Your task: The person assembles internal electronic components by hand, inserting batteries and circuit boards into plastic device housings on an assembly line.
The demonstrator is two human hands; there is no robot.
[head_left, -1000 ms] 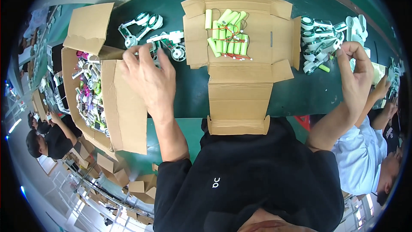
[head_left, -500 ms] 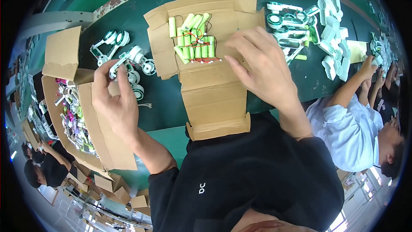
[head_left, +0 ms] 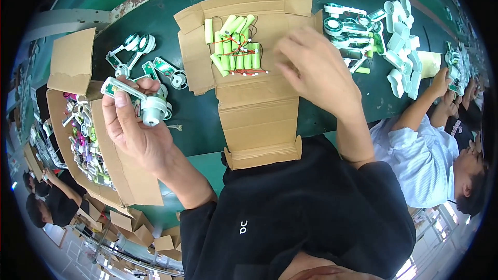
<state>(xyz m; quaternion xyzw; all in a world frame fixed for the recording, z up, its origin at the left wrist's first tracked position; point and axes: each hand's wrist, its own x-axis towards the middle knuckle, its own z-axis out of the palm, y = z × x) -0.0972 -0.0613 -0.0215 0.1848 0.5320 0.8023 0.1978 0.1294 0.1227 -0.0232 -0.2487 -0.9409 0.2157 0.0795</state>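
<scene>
My left hand is closed around a white plastic housing, which has a round end and an arm with a green circuit board in it. This piece is raised above the table, tilted. To the right, my right hand hovers over a flattened cardboard box, fingers bent and apart from the thumb, nothing visible between them. Just left of that hand, light-green cylindrical battery cells lie heaped on the cardboard with red and black wires and small white connectors.
More white housings lie left of the cardboard, others at its right. Beyond these are white plastic shells. An open carton full of mixed parts stands at the left. A co-worker in a striped shirt sits at the right.
My left hand has lifted the white housing from the pile and turned it toward me, its circuit board now showing. My right hand has shifted slightly, its fingers drawn closer together.
</scene>
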